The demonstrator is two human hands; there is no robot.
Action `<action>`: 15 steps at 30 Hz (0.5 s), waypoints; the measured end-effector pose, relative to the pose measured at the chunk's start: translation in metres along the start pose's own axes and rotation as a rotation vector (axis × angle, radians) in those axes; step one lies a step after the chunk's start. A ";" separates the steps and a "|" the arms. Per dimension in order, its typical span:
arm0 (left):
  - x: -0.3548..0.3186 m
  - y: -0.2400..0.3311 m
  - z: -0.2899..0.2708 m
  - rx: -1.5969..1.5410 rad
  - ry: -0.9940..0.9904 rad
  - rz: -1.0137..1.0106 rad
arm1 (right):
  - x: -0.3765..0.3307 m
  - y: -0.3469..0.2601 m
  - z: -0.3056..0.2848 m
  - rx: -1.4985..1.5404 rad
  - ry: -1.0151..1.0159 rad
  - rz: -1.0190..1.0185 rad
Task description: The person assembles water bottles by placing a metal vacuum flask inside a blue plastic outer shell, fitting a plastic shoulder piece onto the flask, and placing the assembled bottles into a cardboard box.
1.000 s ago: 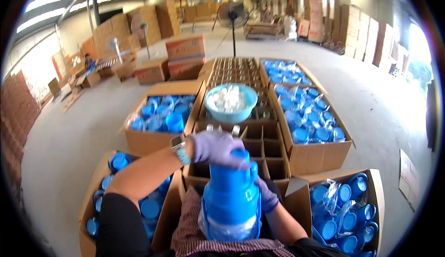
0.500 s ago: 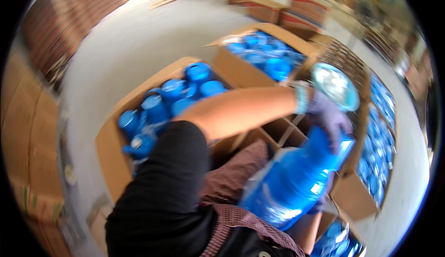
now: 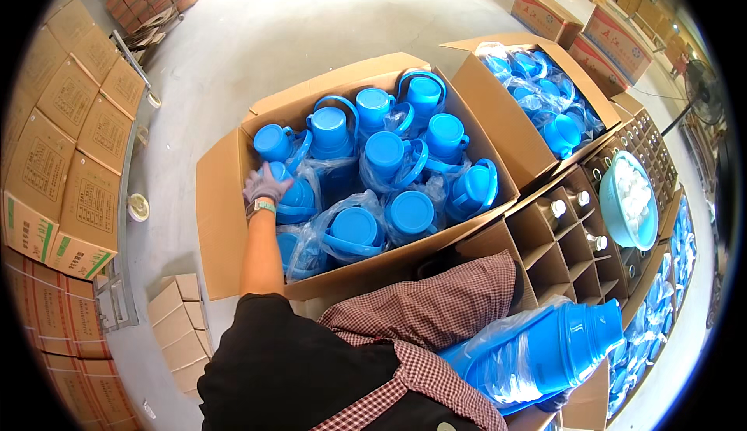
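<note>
My left hand point(image 3: 266, 186), in a grey glove, is closed over the top of a blue thermos flask point(image 3: 296, 196) at the left side of an open carton point(image 3: 226, 213). Around it stand several more blue thermos flasks point(image 3: 385, 153) with cup lids and loop handles, partly wrapped in clear plastic bags. At the lower right a large blue thermos flask point(image 3: 572, 345) lies tilted against my body, clear plastic round its lower part. My right hand point(image 3: 554, 401) holds it from below, its fingers mostly hidden.
Right of the carton is a divided box point(image 3: 556, 256) with silvery bottle necks in some cells. On it sits a light-blue basin point(image 3: 607, 197) of white pieces. Another carton point(image 3: 486, 120) of bagged blue flasks is behind. Stacked cartons point(image 3: 70, 143) line the left; a fan point(image 3: 700, 92) stands far right.
My left hand has left the top of the flask at my right and moved across to a flask in the left carton. My view has turned, and the held flask sits lower right.
</note>
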State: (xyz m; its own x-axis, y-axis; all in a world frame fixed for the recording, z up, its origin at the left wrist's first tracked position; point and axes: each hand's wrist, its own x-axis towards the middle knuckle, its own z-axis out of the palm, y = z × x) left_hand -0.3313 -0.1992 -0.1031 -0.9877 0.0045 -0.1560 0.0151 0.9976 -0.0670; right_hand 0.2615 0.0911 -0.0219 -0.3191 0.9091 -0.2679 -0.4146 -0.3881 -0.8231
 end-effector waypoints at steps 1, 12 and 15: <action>0.008 -0.009 0.015 0.099 -0.126 0.001 | -0.002 -0.002 0.001 0.006 -0.002 0.000; -0.287 0.251 -0.074 -1.215 -0.554 1.480 | -0.038 -0.034 -0.073 0.300 -0.048 -0.008; -0.408 0.319 -0.047 -1.114 -1.550 1.629 | -0.036 -0.035 -0.078 0.345 -0.098 0.026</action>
State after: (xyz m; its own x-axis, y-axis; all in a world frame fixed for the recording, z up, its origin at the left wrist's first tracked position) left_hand 0.0690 0.1205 -0.0143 0.4341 0.8857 0.1647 -0.2656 -0.0489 0.9629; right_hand 0.3541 0.0842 -0.0226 -0.4068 0.8857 -0.2238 -0.6634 -0.4548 -0.5942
